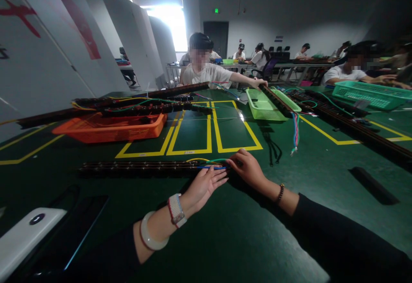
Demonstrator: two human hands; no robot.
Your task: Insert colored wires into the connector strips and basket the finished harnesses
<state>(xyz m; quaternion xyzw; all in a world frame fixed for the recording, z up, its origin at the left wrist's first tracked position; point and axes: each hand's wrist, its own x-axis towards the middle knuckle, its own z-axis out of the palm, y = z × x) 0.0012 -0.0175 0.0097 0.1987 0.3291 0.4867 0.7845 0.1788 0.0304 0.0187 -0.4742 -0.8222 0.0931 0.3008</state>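
Note:
A long dark terminal strip (138, 168) lies across the green table in front of me, with yellow, green and blue wires (210, 161) at its right end. My left hand (202, 186) lies with fingers stretched out flat against the strip's right end, touching the blue wire. My right hand (247, 167) is curled, its fingers pinched on the wires at the strip's end. My left wrist wears a watch and a pale bangle; my right wrist has a bead bracelet.
An orange basket (112, 129) with more strips stands at the back left, a green basket (264, 105) at the back middle. A person opposite reaches toward it. A white device (25, 236) lies near left. Yellow tape boxes (206, 135) mark the table.

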